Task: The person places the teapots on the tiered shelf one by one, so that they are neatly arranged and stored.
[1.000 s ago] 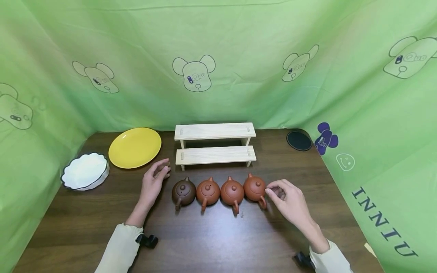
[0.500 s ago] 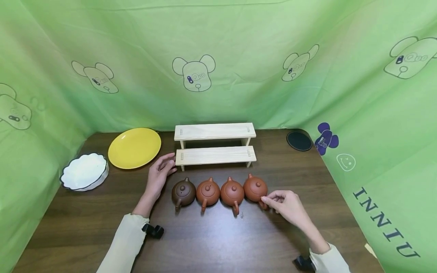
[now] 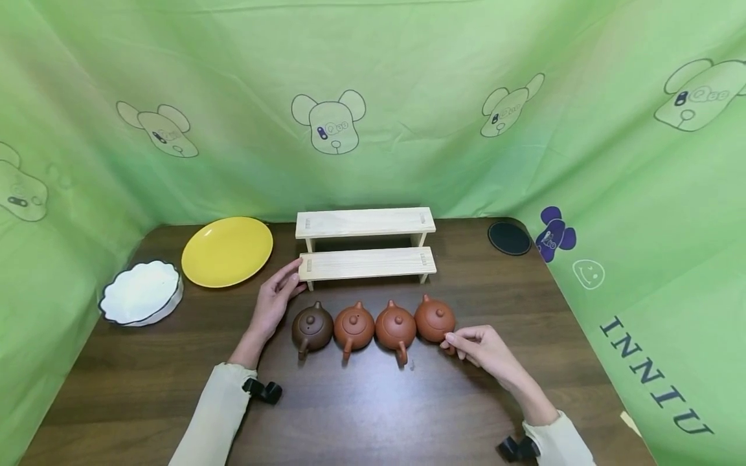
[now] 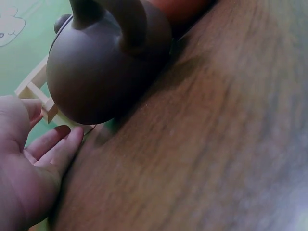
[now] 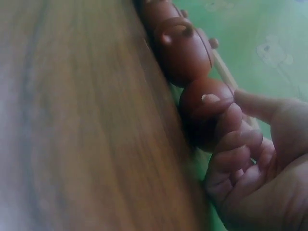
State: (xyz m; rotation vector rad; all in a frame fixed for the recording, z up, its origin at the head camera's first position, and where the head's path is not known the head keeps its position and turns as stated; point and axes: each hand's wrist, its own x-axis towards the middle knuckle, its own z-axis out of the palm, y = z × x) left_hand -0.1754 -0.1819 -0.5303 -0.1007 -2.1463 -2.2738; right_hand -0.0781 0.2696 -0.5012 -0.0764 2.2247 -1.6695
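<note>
In the head view, a dark brown teapot (image 3: 312, 329) and three reddish-brown ones stand in a row, spouts away from me and handles towards me. My right hand (image 3: 480, 349) pinches the handle of the rightmost teapot (image 3: 434, 319), which rests on the table. The right wrist view shows a fingertip (image 5: 210, 98) showing at that handle. At the left end of the two-step wooden stand (image 3: 367, 264), my left hand (image 3: 274, 303) has its fingertips at the lower board's edge, loosely extended. The left wrist view has the dark teapot (image 4: 103, 67) close to that hand.
Left of the stand lie a yellow plate (image 3: 227, 252) and a white scalloped dish (image 3: 142, 293). A black round coaster (image 3: 509, 238) sits at the back right. Green printed cloth (image 3: 408, 129) encloses the table (image 3: 361, 414) at the back and sides.
My left hand has moved right and forward to the end of the stand. The right hand has moved from the teapot's side down to its handle and taken hold of it.
</note>
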